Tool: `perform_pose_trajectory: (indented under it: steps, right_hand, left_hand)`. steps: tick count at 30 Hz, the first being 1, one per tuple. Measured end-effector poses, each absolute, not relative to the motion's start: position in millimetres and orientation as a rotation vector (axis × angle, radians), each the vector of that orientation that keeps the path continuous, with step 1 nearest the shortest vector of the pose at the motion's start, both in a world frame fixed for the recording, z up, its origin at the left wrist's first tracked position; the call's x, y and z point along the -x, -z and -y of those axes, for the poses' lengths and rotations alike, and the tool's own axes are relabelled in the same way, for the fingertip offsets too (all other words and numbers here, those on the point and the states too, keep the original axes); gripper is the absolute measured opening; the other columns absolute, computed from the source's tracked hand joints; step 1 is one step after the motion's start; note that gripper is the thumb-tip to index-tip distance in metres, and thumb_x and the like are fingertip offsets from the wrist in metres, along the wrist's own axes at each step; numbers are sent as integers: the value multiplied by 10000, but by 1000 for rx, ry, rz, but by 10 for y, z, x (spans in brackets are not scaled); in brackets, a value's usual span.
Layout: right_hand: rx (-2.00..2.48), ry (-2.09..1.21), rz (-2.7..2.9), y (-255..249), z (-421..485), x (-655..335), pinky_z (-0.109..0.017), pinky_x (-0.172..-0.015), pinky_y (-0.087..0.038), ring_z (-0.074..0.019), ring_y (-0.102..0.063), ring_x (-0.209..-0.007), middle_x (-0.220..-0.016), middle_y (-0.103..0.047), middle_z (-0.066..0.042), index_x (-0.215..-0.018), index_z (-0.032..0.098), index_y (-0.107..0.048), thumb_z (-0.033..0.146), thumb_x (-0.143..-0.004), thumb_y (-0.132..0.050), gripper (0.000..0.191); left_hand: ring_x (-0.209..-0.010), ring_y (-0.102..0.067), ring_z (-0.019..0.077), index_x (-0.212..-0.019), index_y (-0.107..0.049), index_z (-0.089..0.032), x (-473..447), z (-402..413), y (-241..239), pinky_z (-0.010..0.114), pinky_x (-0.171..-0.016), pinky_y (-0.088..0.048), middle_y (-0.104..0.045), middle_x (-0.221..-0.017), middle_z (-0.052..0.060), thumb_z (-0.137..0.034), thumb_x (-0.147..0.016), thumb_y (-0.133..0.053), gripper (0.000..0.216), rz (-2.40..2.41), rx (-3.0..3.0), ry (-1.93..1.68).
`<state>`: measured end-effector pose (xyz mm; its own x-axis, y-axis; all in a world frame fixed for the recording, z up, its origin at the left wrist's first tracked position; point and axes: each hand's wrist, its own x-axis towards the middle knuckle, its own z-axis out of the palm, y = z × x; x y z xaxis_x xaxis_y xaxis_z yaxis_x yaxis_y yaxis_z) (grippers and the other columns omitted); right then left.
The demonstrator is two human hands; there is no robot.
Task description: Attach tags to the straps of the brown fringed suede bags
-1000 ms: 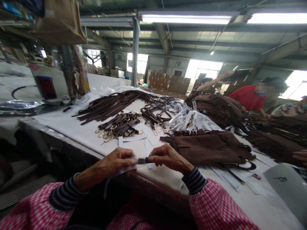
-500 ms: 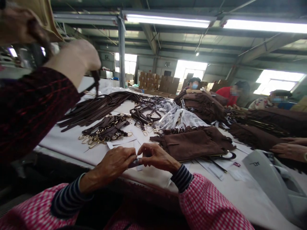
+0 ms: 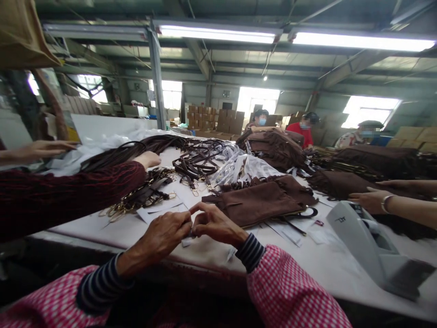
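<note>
My left hand (image 3: 162, 237) and my right hand (image 3: 220, 224) meet over the near edge of the white table (image 3: 218, 253). The fingers of both are closed and pinch together at one spot. What they hold is small and mostly hidden by the fingers. Just beyond my right hand lies a brown fabric bag (image 3: 252, 205), flat on the table. Past my left hand are white paper slips (image 3: 160, 210) and a pile of short dark straps with gold clips (image 3: 146, 193).
A co-worker's arm (image 3: 99, 187) reaches in from the left over long dark straps (image 3: 160, 142). Another person's hands (image 3: 372, 200) touch brown bags at right. A grey tape dispenser (image 3: 362, 246) stands near the right edge. Clear plastic wrapping (image 3: 242, 168) lies mid-table.
The co-worker's arm on the left has come down from a raised position towards the straps. My view has shifted slightly right. My hands stay together, with the small thing between them less visible.
</note>
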<state>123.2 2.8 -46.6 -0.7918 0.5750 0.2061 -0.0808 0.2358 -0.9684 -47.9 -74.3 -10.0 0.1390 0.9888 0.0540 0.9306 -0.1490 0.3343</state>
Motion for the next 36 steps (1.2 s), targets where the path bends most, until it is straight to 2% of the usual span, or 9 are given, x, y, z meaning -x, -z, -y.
perform_pose_trajectory:
  steps: [4,8,10,13,15,20,25,30,36]
  right_hand:
    - [486,-1415,2118,410,-79,-1378,-263,-688,-450,-136,-586,-728,-812,-658,2,-1105,173,-587,144,-774,-676,344]
    - [682,-819,2436,344,-123,-1763,-317,-843,-421,-196,-550,-980,-1065,-646,-48,-1122,191,-642,172,-739,-741,396]
    - [817,-535,2548,367,-123,-1912,-336,-868,-397,-217,-511,-1016,-1071,-625,-51,-1086,197,-671,180,-708,-764,389]
    - [894,-377,2604,460,-114,-1996,-321,-845,-381,-212,-497,-1006,-1012,-620,-38,-952,208,-707,161,-740,-725,218]
    - [866,-381,2591,521,-120,-1991,-309,-834,-378,-198,-505,-986,-982,-630,-30,-889,206,-710,140,-775,-688,133]
    - [840,-504,2504,578,-179,-1988,-289,-798,-376,-185,-530,-934,-908,-648,-20,-876,184,-699,131,-777,-664,118]
    - [796,-888,2354,535,-249,-2023,-239,-655,-366,-120,-530,-700,-767,-608,9,-791,143,-676,117,-754,-622,70]
    - [602,-1328,2188,541,-311,-2043,-218,-588,-347,-96,-453,-626,-687,-546,35,-773,132,-624,134,-743,-621,30]
    - [562,-1341,2157,600,-332,-2023,-214,-594,-345,-97,-462,-642,-686,-555,34,-758,131,-631,146,-741,-638,24]
  left_hand:
    - [-720,-626,221,-806,-565,-213,402,698,88,310,-652,-341,-665,-729,49,-343,-943,-319,310,-1922,-2207,-376]
    - [-611,-632,200,-738,-540,-213,464,599,149,289,-614,-375,-620,-606,5,-389,-917,-385,295,-1816,-2041,-507]
    - [-563,-632,190,-720,-537,-211,506,549,189,281,-590,-388,-611,-593,-7,-416,-902,-409,303,-1750,-1934,-527]
    - [-613,-623,191,-695,-547,-208,518,512,214,279,-598,-362,-617,-636,2,-405,-886,-426,299,-1758,-1995,-427]
    - [-679,-601,198,-671,-546,-210,476,511,198,286,-618,-321,-615,-673,12,-380,-877,-432,290,-1808,-2137,-322]
    - [-719,-556,207,-661,-513,-213,241,480,119,306,-644,-264,-575,-683,25,-332,-862,-434,246,-1796,-2264,-233]
    - [-639,-485,185,-630,-472,-210,31,346,116,312,-620,-248,-509,-631,11,-328,-852,-432,255,-1754,-2242,-319]
    - [-557,-498,161,-610,-459,-213,-12,251,212,276,-541,-304,-468,-566,-21,-375,-840,-437,283,-1659,-2096,-370]
    - [-525,-588,172,-619,-529,-195,-71,117,347,254,-489,-369,-558,-548,-5,-354,-789,-464,242,-1655,-1913,-435]
